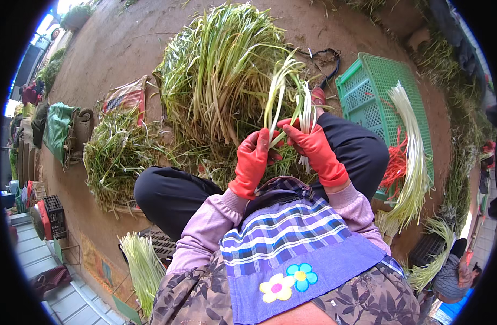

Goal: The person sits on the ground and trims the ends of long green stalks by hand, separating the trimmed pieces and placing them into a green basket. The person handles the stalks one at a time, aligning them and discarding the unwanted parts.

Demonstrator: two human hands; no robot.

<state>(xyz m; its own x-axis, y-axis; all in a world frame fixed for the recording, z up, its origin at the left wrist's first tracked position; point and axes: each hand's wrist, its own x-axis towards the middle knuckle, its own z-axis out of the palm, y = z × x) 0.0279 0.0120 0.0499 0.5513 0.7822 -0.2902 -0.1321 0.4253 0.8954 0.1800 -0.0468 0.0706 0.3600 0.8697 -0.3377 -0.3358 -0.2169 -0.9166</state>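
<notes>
Both hands wear red rubber gloves above my lap. Between the fingers of my left hand (252,160) is a pale green-white stalk (275,99) with its tip bending over. My right hand (315,148) grips a small bunch of white stalks (306,103), whose lower ends show below the glove. A green leaf spans the gap between the hands, and I cannot tell which one holds it. In front of me stands a large heap of long-leaved greens (220,77), its leaves pointing away. Loose trimmings lie below the hands, partly hidden by the gloves.
At right, a green plastic crate (403,71) bears a bundle of cleaned pale stalks (413,162) and red ties (396,164). A trimmings pile (114,158) lies left of my knee. Another pale bundle (141,260) rests at lower left. Another person (453,276) is at the far right edge.
</notes>
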